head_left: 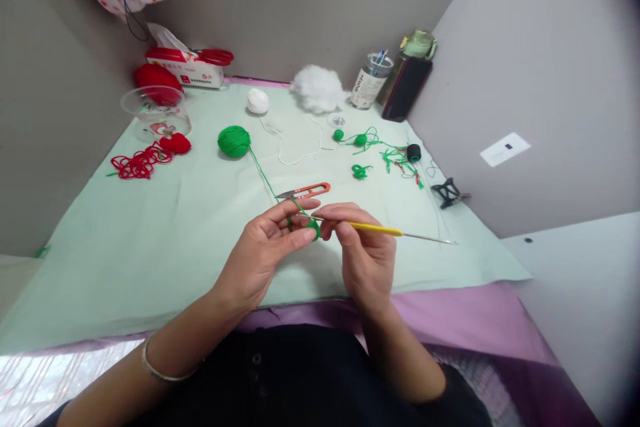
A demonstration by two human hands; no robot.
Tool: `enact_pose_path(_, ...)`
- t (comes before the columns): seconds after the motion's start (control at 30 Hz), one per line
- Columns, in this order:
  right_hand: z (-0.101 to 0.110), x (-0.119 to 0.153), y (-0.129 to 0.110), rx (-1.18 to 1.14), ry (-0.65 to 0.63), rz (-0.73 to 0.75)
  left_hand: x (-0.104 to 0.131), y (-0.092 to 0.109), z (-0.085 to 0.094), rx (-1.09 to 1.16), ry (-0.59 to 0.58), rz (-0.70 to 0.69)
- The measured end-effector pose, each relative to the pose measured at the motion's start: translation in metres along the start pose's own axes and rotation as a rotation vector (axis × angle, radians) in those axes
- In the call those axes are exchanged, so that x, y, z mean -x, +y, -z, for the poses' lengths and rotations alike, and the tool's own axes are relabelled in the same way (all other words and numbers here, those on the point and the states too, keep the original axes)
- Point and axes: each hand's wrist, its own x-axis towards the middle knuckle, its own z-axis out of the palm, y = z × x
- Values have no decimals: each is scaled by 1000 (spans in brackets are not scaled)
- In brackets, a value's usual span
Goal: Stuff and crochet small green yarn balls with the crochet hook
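From where I stand, both hands are busy close together above the near part of the surface. The left hand has its grip clamped on a small green piece, pinched by the thumb, and green yarn runs from the green ball to its fingers. The right hand has its grip closed round the yellow handle of a hook, with one metal end pointing in by the left fingers and the other sticking out to the right. I'd judge this to be hook work on a stitch, though I can't tell whether the tip is through a loop. As I see it, the next move calls for a steady pinch, even tension on the yarn and a small, careful turn of the hook, since a slack strand could slip off the tip. Orange snips lie just beyond the left fingertips. Farther back are a white ball and a fluffy heap of stuffing; small green balls and a black spool lie to the right, with tangled red yarn over on the left.
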Motion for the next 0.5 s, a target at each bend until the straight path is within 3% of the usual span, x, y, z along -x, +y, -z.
enact_pose_path(0.27, 6, -2, 1, -228, -6, -160, 3, 3, 2, -63, -5, -31)
enact_pose_path(0.5, 7, 1, -4, -113, -42, -76, 4, 3, 4, -87, -16, -59)
